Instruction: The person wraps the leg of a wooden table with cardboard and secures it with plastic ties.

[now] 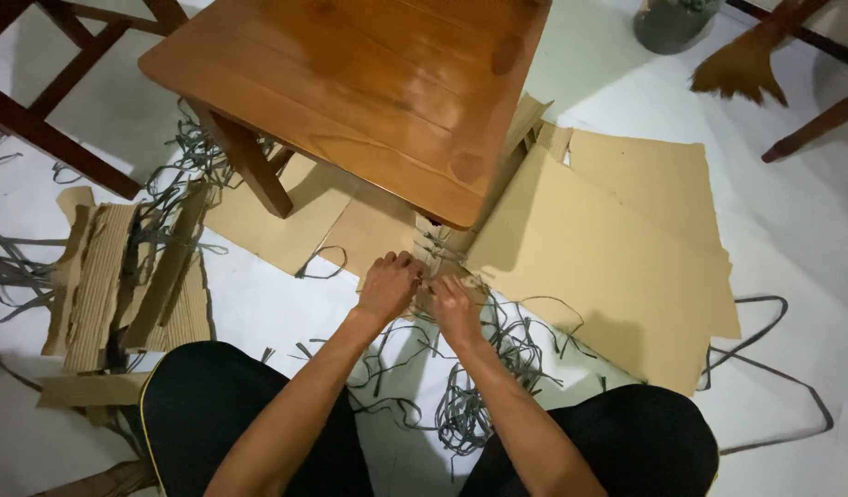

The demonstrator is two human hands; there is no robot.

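Your left hand [387, 283] and right hand [455, 308] meet on a small strip bundle [433, 262] on the floor, just near the wooden table [369, 92] corner, fingers curled and pinching it. Risk: strips could slip or snap if you tug; grey strips [479, 387] may tangle. Both forearms reach forward between your knees, wrists low.

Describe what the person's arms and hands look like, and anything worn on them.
Both forearms are bare: no sleeves show. The left hand and right hand wear no gloves; no watch, ring or band is visible. Dark trousers cover the knees, with a thin yellow seam on the left.
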